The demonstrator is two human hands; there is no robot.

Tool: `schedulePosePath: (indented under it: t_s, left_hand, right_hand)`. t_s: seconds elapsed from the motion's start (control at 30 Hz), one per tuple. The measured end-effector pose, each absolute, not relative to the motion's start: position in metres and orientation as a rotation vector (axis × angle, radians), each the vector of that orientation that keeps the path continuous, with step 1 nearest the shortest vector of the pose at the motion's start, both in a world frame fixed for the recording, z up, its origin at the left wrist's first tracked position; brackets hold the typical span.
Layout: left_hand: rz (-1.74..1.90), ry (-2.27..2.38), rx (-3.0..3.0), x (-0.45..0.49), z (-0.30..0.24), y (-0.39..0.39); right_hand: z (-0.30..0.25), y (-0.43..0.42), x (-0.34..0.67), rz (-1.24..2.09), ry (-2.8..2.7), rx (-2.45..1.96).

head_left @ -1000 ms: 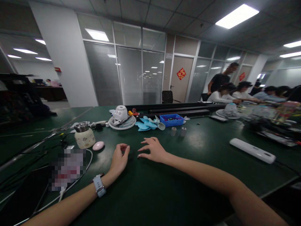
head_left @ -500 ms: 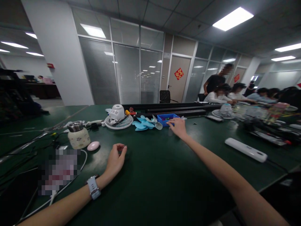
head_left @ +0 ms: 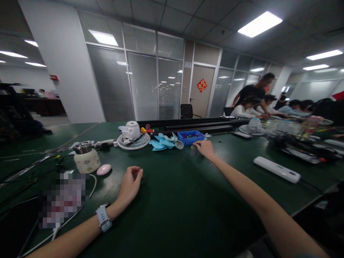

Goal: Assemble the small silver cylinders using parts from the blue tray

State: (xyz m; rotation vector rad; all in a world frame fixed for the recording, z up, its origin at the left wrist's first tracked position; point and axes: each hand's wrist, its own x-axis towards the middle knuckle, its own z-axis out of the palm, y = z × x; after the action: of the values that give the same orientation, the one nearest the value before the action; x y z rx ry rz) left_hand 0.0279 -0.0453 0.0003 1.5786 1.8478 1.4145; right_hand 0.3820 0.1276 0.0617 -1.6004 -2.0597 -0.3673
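My right hand (head_left: 205, 148) reaches forward over the green table, its fingers drawn together in a pinch. Right beside the fingertips stands a small see-through, greyish cylinder (head_left: 192, 150); whether they touch it I cannot tell. Just behind is a blue tray (head_left: 191, 137) with small dark and coloured pieces inside. Light blue fan blades (head_left: 162, 142) lie left of the tray. My left hand (head_left: 130, 183), with a watch (head_left: 103, 217) at the wrist, rests nearer to me. Its fingers curl toward the thumb, and anything between them is too small to make out.
A white fan head on its round grille (head_left: 133, 141) lies at the back. Left are a cream flask (head_left: 86, 160), a pink oval object (head_left: 104, 169) and cables. A white power strip (head_left: 276, 169) lies right. Several people sit farther right, one person (head_left: 252, 94) standing.
My right hand has drawn back from the blue tray's edge to beside the small cylinder. My left hand keeps its curled pose. The standing person leans farther over the table.
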Motion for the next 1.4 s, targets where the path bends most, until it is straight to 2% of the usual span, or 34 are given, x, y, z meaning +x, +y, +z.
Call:
schedulePosePath:
  t_s: [0.67, 0.83, 1.03, 1.2, 1.27, 1.4]
  left_hand:
    - [1.387, 1.835, 1.579, 0.029, 0.005, -0.047]
    - [1.427, 1.817, 1.588, 0.028, 0.001, -0.045]
    - [1.500, 1.808, 1.563, 0.023, -0.009, -0.038]
    - [1.645, 1.881, 1.528, 0.018, -0.020, -0.033]
    - [1.666, 1.910, 1.546, 0.019, -0.020, -0.034]
    - [1.681, 1.818, 1.701, 0.028, -0.007, -0.047]
  right_hand:
    - [0.052, 0.136, 0.387, -0.329, -2.088, -1.528]
    - [0.041, 0.134, 0.405, -0.353, -1.934, -1.532]
    - [0.011, 0.137, 0.437, 0.119, -1.734, -1.510]
    - [0.022, 0.104, 0.413, 0.074, -1.643, -1.481]
    - [0.035, 0.075, 0.386, 0.167, -1.735, -1.331]
    - [0.053, 0.014, 0.312, 0.616, -2.100, -0.893]
